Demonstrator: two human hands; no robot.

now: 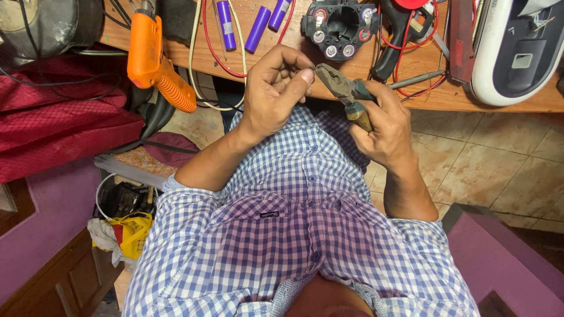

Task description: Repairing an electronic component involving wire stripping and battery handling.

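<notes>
My right hand (385,126) grips a pair of pliers (343,91) by the handles, with the jaws pointing left. My left hand (276,88) pinches something small at the plier jaws between thumb and forefinger; the piece is too small to make out. Both hands hover just in front of the edge of the wooden workbench (446,97), above my checked shirt.
On the bench lie three purple cylindrical battery cells (257,28), a black round battery holder (341,26), red and white wires (211,47), an orange power drill (154,61) and a white device (514,50). Red cloth (59,123) lies left; a yellow bag (134,232) sits below.
</notes>
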